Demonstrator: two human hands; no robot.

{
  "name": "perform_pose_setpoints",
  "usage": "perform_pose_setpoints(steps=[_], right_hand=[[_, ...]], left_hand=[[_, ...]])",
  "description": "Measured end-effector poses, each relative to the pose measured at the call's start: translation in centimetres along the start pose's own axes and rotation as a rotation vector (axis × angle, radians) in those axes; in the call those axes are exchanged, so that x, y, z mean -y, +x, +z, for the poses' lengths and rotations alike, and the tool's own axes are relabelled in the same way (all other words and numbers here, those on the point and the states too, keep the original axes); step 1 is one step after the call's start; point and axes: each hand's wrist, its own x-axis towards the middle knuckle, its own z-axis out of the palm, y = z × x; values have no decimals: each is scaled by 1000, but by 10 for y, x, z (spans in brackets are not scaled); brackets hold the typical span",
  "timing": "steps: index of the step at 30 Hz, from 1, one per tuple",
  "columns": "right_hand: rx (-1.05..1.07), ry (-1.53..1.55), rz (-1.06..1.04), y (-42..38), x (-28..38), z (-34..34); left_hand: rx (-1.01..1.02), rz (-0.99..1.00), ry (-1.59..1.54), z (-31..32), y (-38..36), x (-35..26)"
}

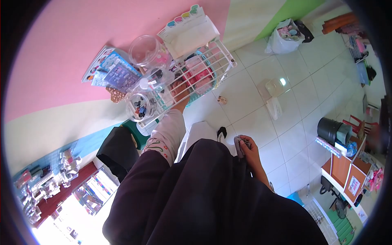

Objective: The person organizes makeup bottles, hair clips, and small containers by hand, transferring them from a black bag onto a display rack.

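Cloth [239,148], grey and crumpled, is grasped in a person's right hand [250,152] at 4 o'clock from the view's centre. Toward 11 o'clock, the left hand [180,90] reaches beneath the top bars of a white wire rack [225,52]; whether it grips anything cannot be told. A turquoise basket [214,77] of pink packets [200,72] sits at 2 o'clock from that hand, a clear round jar [139,109] at 8 o'clock.

left hand [180,90]: inside rack [232,62] | right hand [250,149]: gripping grey cloth [239,148]
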Motion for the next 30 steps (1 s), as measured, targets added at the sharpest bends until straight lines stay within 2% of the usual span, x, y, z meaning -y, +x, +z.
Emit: perform_pose_setpoints(steps=[3, 6, 9, 12, 15, 19, 25, 28, 30], right_hand=[[15, -20, -26, -3, 9, 0], [30, -38, -57, -8, 24, 7], [55, -73, -68, -6, 41, 9], [121, -113, -189, -1, 62, 21], [213, -102, -184, -1, 87, 43], [390, -189, -268, -7, 100, 89], [673, -327, -271, -31, 98, 168], [760, -366, -207, -35, 79, 214], [811, -441, -225, -40, 67, 250]], left_hand=[[-79, 2, 11, -9, -9, 1], [-270, -5, 7, -33, -28, -6], [-193, -57, -330, -105, -83, -15], [-169, -96, -400, -162, -155, -9], [-358, -237, -346, -201, -227, 16], [-641, -572, -202, -226, -308, 74], [-784, -846, -132, -218, -364, 155], [-620, -1080, -270, -191, -369, 199], [-394, -1206, -404, -179, -362, 217]])
